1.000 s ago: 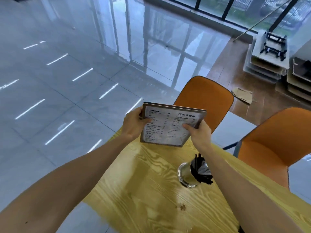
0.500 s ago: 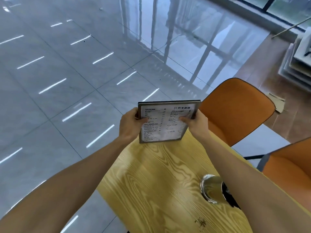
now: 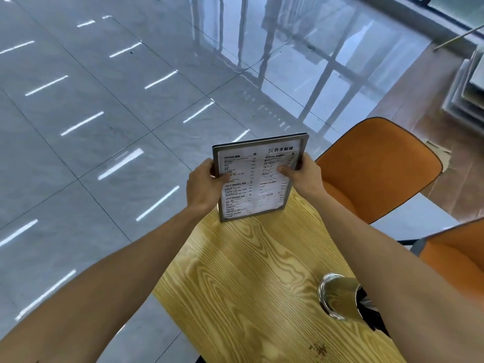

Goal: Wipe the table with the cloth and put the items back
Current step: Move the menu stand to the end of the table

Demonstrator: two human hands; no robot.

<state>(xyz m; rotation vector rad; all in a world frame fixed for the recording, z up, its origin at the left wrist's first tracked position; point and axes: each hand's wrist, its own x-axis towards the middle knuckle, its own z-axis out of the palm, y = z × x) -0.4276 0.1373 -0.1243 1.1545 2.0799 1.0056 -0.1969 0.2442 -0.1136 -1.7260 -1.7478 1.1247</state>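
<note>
A framed menu card (image 3: 258, 182) with black print on white stands nearly upright at the far corner of the wooden table (image 3: 248, 284). Its lower edge is at the tabletop. My left hand (image 3: 204, 187) grips its left edge and my right hand (image 3: 303, 176) grips its right edge, thumbs on the printed face. A shiny metal holder (image 3: 337, 294) with black utensils stands on the table near my right forearm, which hides part of it. No cloth is in view.
Two orange chairs stand to the right of the table, one (image 3: 379, 169) beyond the corner and one (image 3: 455, 255) at the right edge. Glossy grey floor tiles (image 3: 104, 127) surround the table. Stacked boards (image 3: 468, 93) lie at the far right.
The menu has turned more upright and come down toward the table's far corner, both hands still on it. The view has shifted, so the metal holder now sits lower right.
</note>
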